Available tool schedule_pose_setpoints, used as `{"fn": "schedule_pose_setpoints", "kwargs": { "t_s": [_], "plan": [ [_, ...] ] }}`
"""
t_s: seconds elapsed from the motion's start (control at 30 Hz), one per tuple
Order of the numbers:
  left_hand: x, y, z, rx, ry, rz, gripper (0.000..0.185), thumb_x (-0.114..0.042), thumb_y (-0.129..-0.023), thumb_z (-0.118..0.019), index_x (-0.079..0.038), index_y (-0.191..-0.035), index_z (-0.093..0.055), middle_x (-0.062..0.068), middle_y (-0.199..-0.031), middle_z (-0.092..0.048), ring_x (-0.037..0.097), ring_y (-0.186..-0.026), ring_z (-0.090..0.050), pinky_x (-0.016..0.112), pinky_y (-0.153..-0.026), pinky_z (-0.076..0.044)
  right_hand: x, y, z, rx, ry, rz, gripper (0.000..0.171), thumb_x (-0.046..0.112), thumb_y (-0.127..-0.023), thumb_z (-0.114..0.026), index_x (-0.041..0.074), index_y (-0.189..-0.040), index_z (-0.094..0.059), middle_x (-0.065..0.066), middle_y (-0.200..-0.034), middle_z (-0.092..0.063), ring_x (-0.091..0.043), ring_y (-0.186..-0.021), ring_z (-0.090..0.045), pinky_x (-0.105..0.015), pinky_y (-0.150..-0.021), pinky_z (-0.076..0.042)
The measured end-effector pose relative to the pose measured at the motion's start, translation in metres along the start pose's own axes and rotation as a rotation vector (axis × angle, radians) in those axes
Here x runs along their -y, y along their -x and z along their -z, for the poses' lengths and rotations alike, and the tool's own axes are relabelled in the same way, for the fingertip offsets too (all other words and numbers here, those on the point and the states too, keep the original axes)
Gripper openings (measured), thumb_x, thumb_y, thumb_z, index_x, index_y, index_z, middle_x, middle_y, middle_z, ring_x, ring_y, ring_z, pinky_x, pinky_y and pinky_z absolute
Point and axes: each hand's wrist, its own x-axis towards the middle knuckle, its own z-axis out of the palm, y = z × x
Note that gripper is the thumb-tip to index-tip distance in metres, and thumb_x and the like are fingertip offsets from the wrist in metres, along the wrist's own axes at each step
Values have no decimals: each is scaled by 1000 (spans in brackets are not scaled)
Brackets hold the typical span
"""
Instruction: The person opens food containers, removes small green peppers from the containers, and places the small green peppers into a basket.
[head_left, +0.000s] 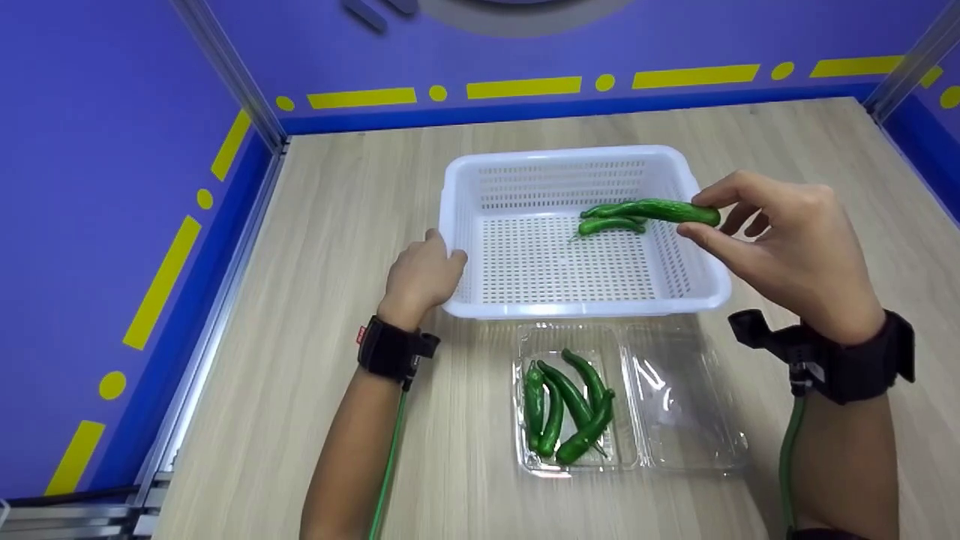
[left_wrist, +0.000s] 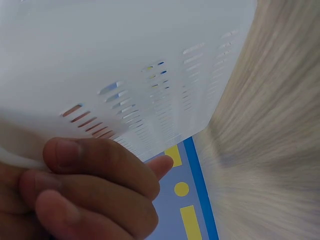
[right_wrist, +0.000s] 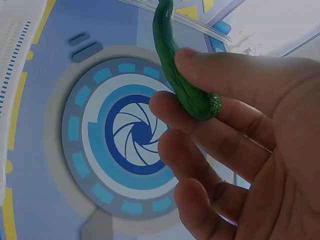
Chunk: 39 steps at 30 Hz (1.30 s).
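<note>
My right hand (head_left: pixel 795 240) pinches the thick, blunt end of a slim, wrinkled green cucumber (head_left: pixel 667 211) between thumb and fingers. It holds this cucumber over the right side of a white slotted plastic basket (head_left: pixel 570 309), its narrow end pointing left. On the basket floor beneath lies another small cucumber (head_left: pixel 611 224), partly covered in the head view. At the basket's left rim, my left hand (head_left: pixel 424 274) grips the edge, its fingers curled under on the outside, as the left wrist view shows. Several more cucumbers (head_left: pixel 576 401) lie in a clear plastic box (head_left: pixel 525 465) nearer to me.
The clear box's lid (head_left: pixel 686 405) lies folded open to the right. Everything stands on a wood-grain table (head_left: pixel 337 225). Blue panels (head_left: pixel 525 45) with yellow marks enclose the back and sides. Green cables (head_left: pixel 390 457) run from straps on both wrists.
</note>
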Motion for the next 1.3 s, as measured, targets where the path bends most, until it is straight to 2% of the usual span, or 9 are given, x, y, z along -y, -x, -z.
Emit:
{"fn": "schedule_pose_setpoints", "kwargs": {
  "t_s": [0.27, 0.57, 0.87, 1.1, 1.3],
  "plan": [
    [0, 1, 0, -12, -14, -7, 59, -38, -101, -45, 7, -139, -47, 20, -104, -68, 29, -83, -67, 43, -67, -52, -1, -1, -2, -4, 1, -15, 23, 13, -79, -88, 9, -99, -76, -2, -92, -78, 16, -70, -55, -7, -65, -42],
    [-1, 0, 1, 6, -22, -4, 62, -38, -102, -44, 9, -143, -43, 21, -105, -67, 30, -83, -66, 42, -66, -51, 0, -6, -5, -26, 9, -38, 24, 16, -80, -88, 7, -99, -76, -4, -93, -78, 16, -70, -54, -5, -64, -42],
    [-1, 1, 1, -6, -16, -15, 59, -38, -101, -45, 9, -137, -48, 20, -102, -67, 30, -83, -66, 44, -67, -52, -3, -11, -13, -15, 35, -29, 23, 20, -83, -86, 9, -100, -75, -2, -94, -78, 16, -71, -53, -6, -63, -41],
    [-3, 2, 1, 6, -6, -6, 60, -38, -102, -45, 8, -141, -45, 20, -103, -67, 30, -83, -66, 43, -68, -52, -12, -19, -28, 40, 59, -10, 21, 16, -85, -84, 8, -101, -74, -4, -96, -78, -11, -70, -64, -6, -63, -39],
    [-1, 1, 2, 9, 2, 2, 58, -38, -102, -44, 7, -138, -46, 18, -100, -66, 29, -81, -65, 41, -64, -50, -17, -32, -38, 119, 65, -27, 20, 15, -87, -81, 6, -102, -73, -5, -98, -78, -18, -70, -68, -8, -59, -38]
  ]
}}
